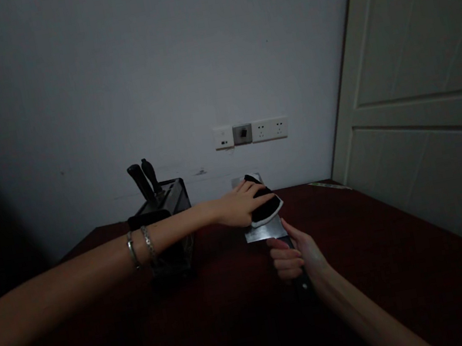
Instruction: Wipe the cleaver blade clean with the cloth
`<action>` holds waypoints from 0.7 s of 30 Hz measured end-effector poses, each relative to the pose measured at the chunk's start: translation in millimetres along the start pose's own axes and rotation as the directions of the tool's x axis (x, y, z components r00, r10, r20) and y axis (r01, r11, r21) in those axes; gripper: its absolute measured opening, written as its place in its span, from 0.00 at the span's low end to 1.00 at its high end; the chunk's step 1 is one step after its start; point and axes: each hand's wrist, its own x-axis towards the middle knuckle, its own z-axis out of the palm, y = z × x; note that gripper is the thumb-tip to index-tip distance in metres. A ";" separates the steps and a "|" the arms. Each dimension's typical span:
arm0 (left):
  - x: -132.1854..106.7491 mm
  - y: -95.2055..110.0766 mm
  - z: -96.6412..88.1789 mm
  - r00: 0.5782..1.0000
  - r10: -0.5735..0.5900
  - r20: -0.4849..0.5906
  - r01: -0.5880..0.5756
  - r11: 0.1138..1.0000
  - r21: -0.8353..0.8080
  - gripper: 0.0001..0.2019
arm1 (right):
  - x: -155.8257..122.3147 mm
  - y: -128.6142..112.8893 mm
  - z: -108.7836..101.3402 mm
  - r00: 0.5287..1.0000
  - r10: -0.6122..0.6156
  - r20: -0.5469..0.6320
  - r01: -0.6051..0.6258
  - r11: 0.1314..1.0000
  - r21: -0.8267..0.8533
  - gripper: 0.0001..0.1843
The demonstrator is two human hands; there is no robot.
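My right hand (pixel 291 256) is closed round the dark handle of a cleaver (pixel 262 230), whose broad steel blade points away from me over the dark red table (pixel 403 238). My left hand (pixel 240 204) reaches across and presses a black cloth with a pale edge (pixel 266 208) onto the blade, fingers curled over it. Two bracelets sit on my left wrist.
A black knife block (pixel 162 215) with two dark handles sticking up stands at the back left of the table, just behind my left forearm. A wall socket strip (pixel 251 132) is above the table. A pale door (pixel 431 90) closes off the right side.
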 end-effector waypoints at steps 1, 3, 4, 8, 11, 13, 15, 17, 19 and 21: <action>-1.0 0.2 0.6 1.000 0.014 -0.017 -0.015 0.999 -0.036 0.33 | 0.1 -0.2 0.2 1.000 -0.006 -0.007 0.006 1.000 -0.002 0.25; -3.4 2.3 2.5 0.998 0.030 -0.064 -0.036 0.993 -0.111 0.26 | 0.1 -0.2 1.0 0.999 -0.018 -0.028 0.018 1.000 -0.003 0.24; -4.8 4.6 3.9 0.996 0.026 -0.090 -0.039 0.989 -0.145 0.22 | 0.0 0.0 1.5 0.999 -0.022 -0.040 0.022 1.000 -0.003 0.24; -9.9 18.5 12.9 0.988 -0.046 -0.149 0.024 0.989 -0.144 0.18 | -0.3 1.1 3.5 0.998 -0.018 -0.054 0.017 1.000 -0.008 0.25; -9.1 22.4 21.1 0.992 -0.085 -0.097 0.081 0.996 -0.040 0.27 | 0.1 2.9 4.0 0.999 0.001 -0.050 -0.001 1.000 -0.014 0.26; -4.7 16.2 25.1 0.991 -0.124 -0.057 0.125 0.992 0.017 0.30 | 0.9 5.1 4.5 0.998 0.024 -0.051 -0.025 1.000 -0.016 0.26; 2.1 3.7 27.5 0.980 -0.199 -0.028 0.200 0.978 0.051 0.32 | 1.6 7.6 5.2 0.997 0.040 -0.059 -0.040 0.999 0.001 0.27; 9.4 -9.3 28.8 0.961 -0.276 0.001 0.275 0.960 0.056 0.33 | 1.9 9.2 5.5 0.998 0.043 -0.052 -0.042 0.999 0.028 0.27; 14.5 -14.9 29.7 0.950 -0.313 0.023 0.311 0.949 0.047 0.34 | 1.7 8.9 5.0 0.999 0.041 -0.034 -0.040 0.998 0.044 0.27; 16.2 -8.7 30.6 0.956 -0.294 0.019 0.293 0.955 0.041 0.33 | 1.0 7.0 3.8 0.999 0.038 -0.013 -0.037 0.998 0.045 0.26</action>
